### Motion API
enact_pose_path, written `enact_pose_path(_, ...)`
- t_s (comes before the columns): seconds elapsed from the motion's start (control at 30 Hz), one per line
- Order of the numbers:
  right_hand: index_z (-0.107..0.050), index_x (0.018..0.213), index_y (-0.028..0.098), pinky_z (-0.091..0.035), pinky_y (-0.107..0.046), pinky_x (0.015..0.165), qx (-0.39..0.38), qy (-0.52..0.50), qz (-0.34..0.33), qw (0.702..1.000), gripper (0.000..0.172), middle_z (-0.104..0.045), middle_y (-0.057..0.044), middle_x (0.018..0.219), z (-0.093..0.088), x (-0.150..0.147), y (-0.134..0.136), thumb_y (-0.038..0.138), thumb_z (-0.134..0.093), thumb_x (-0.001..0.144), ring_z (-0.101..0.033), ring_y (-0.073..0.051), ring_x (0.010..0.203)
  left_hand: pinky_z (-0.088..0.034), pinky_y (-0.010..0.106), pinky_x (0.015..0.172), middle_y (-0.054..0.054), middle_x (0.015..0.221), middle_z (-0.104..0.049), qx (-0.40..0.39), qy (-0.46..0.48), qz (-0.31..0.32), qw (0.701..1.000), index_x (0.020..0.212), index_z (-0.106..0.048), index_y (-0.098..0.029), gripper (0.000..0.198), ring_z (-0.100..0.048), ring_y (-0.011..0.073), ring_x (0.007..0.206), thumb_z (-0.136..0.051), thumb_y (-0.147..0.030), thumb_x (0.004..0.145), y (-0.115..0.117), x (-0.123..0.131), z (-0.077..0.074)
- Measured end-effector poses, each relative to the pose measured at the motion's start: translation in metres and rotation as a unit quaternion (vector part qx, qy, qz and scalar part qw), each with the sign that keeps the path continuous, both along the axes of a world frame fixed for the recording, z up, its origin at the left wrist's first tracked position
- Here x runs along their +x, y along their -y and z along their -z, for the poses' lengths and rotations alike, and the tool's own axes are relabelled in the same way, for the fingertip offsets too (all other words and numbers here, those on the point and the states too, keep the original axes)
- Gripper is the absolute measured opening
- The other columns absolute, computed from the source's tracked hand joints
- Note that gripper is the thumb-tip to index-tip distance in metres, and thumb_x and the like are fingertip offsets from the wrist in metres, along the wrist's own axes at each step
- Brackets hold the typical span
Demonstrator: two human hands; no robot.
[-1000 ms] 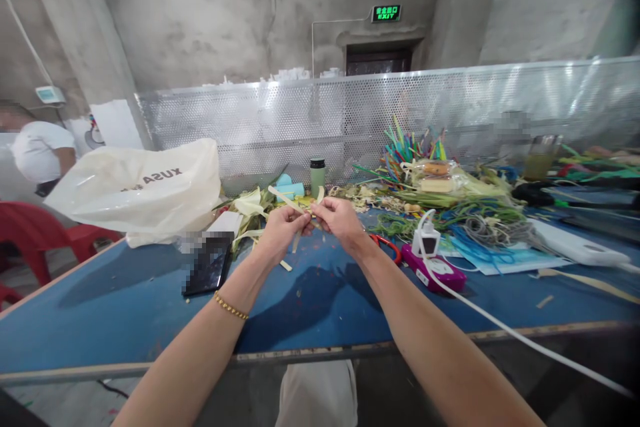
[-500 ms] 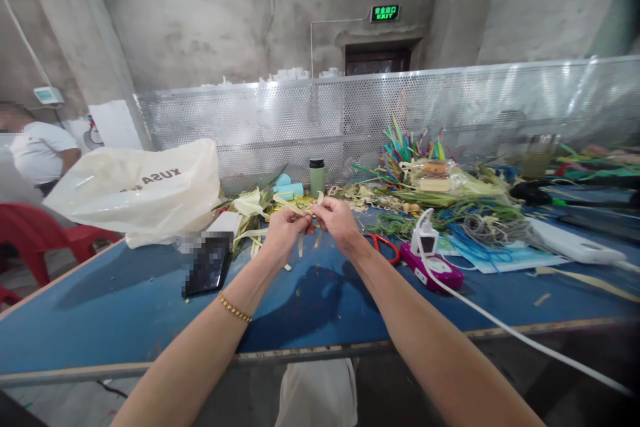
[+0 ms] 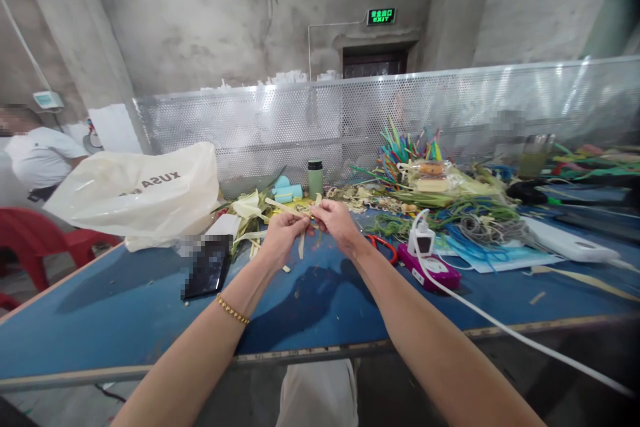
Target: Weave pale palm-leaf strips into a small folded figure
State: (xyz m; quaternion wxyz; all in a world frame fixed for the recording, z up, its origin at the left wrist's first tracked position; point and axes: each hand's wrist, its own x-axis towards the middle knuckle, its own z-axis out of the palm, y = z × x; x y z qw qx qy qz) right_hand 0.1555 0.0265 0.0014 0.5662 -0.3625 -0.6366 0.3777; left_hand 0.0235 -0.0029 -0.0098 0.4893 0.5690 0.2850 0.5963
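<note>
Pale, flat strips that look like dried leaf or husk point(image 3: 301, 247) are pinched between my two hands above the blue table. My left hand point(image 3: 283, 235) grips them with thumb and fingers together; one end sticks up over it and another hangs below. Close beside it, my right hand point(image 3: 336, 221) pinches the same strips, with a short curled end above its fingertips. The fingers hide where the strips meet. Behind the left hand lies a heap of pale husk leaves point(image 3: 249, 205).
A white plastic bag point(image 3: 135, 193) and a dark phone point(image 3: 207, 267) are on the left. A green bottle point(image 3: 315, 178) stands behind my hands. Red-handled scissors point(image 3: 384, 249), a purple power strip point(image 3: 433, 271) with a white cable and tangled cords point(image 3: 483, 230) lie right. A person point(image 3: 43, 150) is far left.
The strip end above my left hand has swung left and straightened. The hanging end near my right hand is now mostly out of sight. Both hands stay close together.
</note>
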Motion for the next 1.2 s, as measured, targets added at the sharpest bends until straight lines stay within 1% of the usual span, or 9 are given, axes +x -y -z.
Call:
enact_pose_path(0.13, -0.049, 0.059, 0.018, -0.032, -0.022, 0.046, 0.062, 0.038, 0.042, 0.996, 0.033, -0.051, 0.001, 0.055, 0.001, 0.004, -0.006, 0.046, -0.057, 0.072, -0.041, -0.009, 0.050, -0.046, 0.026, 0.069, 0.006, 0.074, -0.068, -0.027, 0.013, 0.048, 0.998, 0.079, -0.067, -0.009, 0.019, -0.063, 0.0136, 0.067, -0.074, -0.016, 0.063, 0.001, -0.005, -0.002)
enact_pose_path(0.23, -0.052, 0.061, 0.017, -0.035, -0.022, 0.050, 0.083, 0.058, 0.041, 0.994, 0.034, -0.054, 0.000, 0.058, 0.002, 0.005, -0.008, 0.048, -0.054, 0.076, -0.044, -0.010, 0.053, -0.045, 0.025, 0.069, 0.005, 0.070, -0.068, -0.014, -0.001, 0.026, 1.000, 0.078, -0.066, -0.009, 0.017, -0.063, 0.0129, 0.066, -0.072, -0.013, 0.063, -0.001, -0.006, -0.001)
enact_pose_path(0.33, -0.051, 0.060, 0.017, -0.036, -0.023, 0.053, 0.105, 0.086, 0.042, 0.990, 0.030, -0.053, 0.001, 0.057, 0.002, 0.005, -0.008, 0.043, -0.058, 0.074, -0.045, -0.011, 0.055, -0.046, 0.024, 0.068, 0.005, 0.069, -0.068, -0.002, -0.020, 0.000, 1.000, 0.077, -0.066, -0.010, 0.017, -0.062, 0.0122, 0.064, -0.072, -0.013, 0.062, -0.001, -0.006, 0.000)
enact_pose_path(0.4, -0.050, 0.059, 0.017, -0.036, -0.023, 0.053, 0.110, 0.100, 0.045, 0.988, 0.028, -0.052, 0.001, 0.057, 0.001, 0.005, -0.006, 0.040, -0.059, 0.073, -0.045, -0.011, 0.055, -0.046, 0.024, 0.067, 0.005, 0.068, -0.068, 0.001, -0.029, -0.001, 1.000, 0.078, -0.066, -0.010, 0.018, -0.062, 0.0124, 0.063, -0.074, -0.017, 0.063, 0.000, -0.005, -0.001)
enact_pose_path(0.47, -0.049, 0.059, 0.017, -0.035, -0.023, 0.054, 0.117, 0.112, 0.050, 0.985, 0.026, -0.049, 0.002, 0.057, 0.000, 0.005, -0.004, 0.037, -0.058, 0.073, -0.043, -0.010, 0.055, -0.047, 0.025, 0.065, 0.005, 0.066, -0.067, -0.006, -0.035, -0.004, 0.999, 0.077, -0.066, -0.010, 0.021, -0.062, 0.0132, 0.062, -0.074, -0.027, 0.067, 0.001, -0.005, -0.002)
enact_pose_path(0.57, -0.049, 0.059, 0.018, -0.034, -0.024, 0.054, 0.134, 0.122, 0.047, 0.982, 0.025, -0.048, 0.003, 0.057, 0.000, 0.004, -0.001, 0.036, -0.056, 0.074, -0.041, -0.010, 0.055, -0.046, 0.026, 0.059, 0.005, 0.060, -0.065, -0.022, -0.041, -0.031, 0.998, 0.070, -0.064, -0.010, 0.029, -0.061, 0.0139, 0.055, -0.074, -0.038, 0.068, 0.001, -0.007, -0.002)
enact_pose_path(0.73, -0.047, 0.058, 0.019, -0.032, -0.023, 0.052, 0.116, 0.122, 0.047, 0.985, 0.026, -0.046, 0.003, 0.054, 0.004, 0.001, -0.003, 0.037, -0.056, 0.074, -0.040, -0.011, 0.054, -0.048, 0.027, 0.060, 0.003, 0.060, -0.064, -0.043, -0.008, -0.029, 0.999, 0.070, -0.066, -0.010, 0.028, -0.058, 0.0124, 0.052, -0.080, -0.032, 0.059, -0.002, -0.005, 0.001)
enact_pose_path(1.0, -0.045, 0.058, 0.019, -0.032, -0.023, 0.052, 0.095, 0.113, 0.075, 0.986, 0.024, -0.048, 0.002, 0.055, 0.008, -0.001, -0.007, 0.035, -0.055, 0.071, -0.042, -0.011, 0.056, -0.048, 0.028, 0.062, 0.004, 0.063, -0.065, -0.038, 0.008, -0.043, 0.998, 0.067, -0.068, -0.009, 0.018, -0.059, 0.0131, 0.054, -0.076, -0.024, 0.059, 0.001, 0.001, 0.000)
enact_pose_path(1.2, -0.045, 0.058, 0.019, -0.032, -0.022, 0.050, 0.075, 0.095, 0.068, 0.990, 0.024, -0.049, 0.003, 0.054, 0.010, -0.002, -0.008, 0.036, -0.055, 0.071, -0.042, -0.010, 0.053, -0.049, 0.028, 0.063, 0.004, 0.065, -0.066, -0.037, 0.004, -0.044, 0.998, 0.066, -0.068, -0.010, 0.018, -0.060, 0.0129, 0.056, -0.078, -0.022, 0.058, 0.002, 0.001, -0.002)
